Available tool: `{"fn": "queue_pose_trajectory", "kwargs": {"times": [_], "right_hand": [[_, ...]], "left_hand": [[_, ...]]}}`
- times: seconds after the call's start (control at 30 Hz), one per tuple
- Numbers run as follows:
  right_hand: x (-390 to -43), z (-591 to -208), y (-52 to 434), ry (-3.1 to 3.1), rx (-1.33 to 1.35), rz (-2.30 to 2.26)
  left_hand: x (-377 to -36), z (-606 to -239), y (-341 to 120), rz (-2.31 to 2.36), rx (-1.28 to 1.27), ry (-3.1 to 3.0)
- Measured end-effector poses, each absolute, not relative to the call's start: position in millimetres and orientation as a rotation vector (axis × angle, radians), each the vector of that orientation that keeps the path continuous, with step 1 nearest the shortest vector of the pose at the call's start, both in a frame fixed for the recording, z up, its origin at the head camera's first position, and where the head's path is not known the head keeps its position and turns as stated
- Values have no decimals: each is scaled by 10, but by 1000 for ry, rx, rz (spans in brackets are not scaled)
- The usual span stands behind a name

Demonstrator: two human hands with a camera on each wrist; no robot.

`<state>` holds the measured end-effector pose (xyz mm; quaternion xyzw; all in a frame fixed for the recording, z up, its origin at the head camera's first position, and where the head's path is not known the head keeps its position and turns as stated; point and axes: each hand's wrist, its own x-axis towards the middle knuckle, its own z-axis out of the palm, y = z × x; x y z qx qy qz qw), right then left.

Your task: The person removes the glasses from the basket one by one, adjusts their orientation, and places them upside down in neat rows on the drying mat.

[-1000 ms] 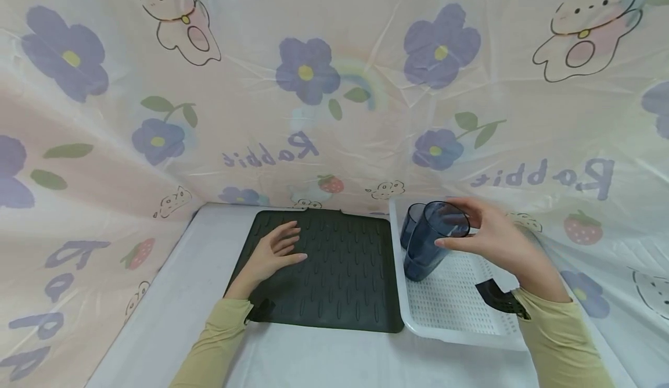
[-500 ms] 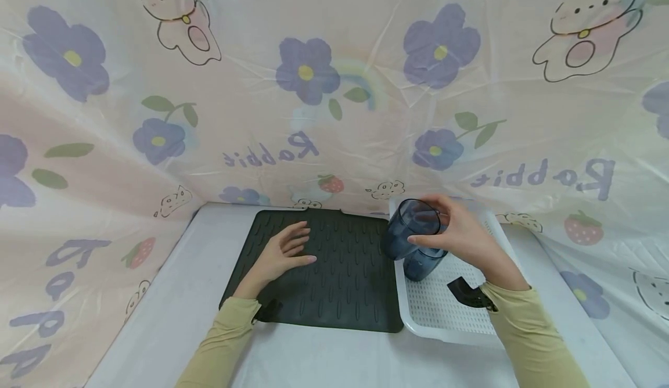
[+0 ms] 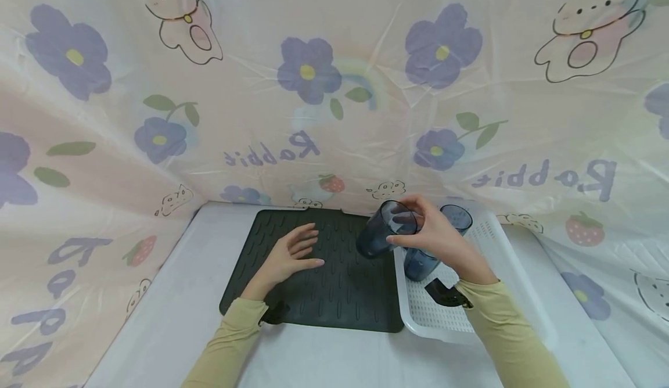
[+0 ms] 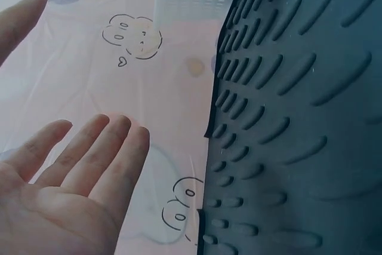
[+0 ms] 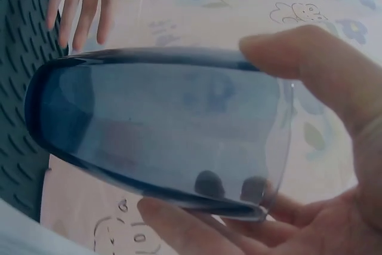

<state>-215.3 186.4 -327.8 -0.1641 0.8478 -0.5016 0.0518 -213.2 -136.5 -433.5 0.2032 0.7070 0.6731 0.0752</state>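
Here the blue cup sits gripped between the right hand's fingers.

Soft, even light is washing all 3 views; shadows faint, head view bending at edges, wrist views blurring up close.

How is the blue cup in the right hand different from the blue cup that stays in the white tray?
The held cup is tilted and lifted over the dark mat, gripped near its rim by the right hand; the tray cup stands upright in the white tray, untouched and partly hidden behind that hand. Both are translucent blue tumblers.
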Motion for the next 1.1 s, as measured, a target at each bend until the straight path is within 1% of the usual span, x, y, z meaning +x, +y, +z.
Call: {"fn": "queue_pose_trajectory", "kwargs": {"times": [0.47,0.73,1.1], "right_hand": [[-2173,-3346,1626,2454,-496,-1634],[-2175,-3384,1578,2433,-453,-1624],[-2182,-3451,1551,2359,-479,-1689]], "left_hand": [[-2130,-4337,-1210,2051,609,2074],[-2126,-4330,-1099,2048,617,2040],[-2111,-4278,-909,2073,559,1971]]}}
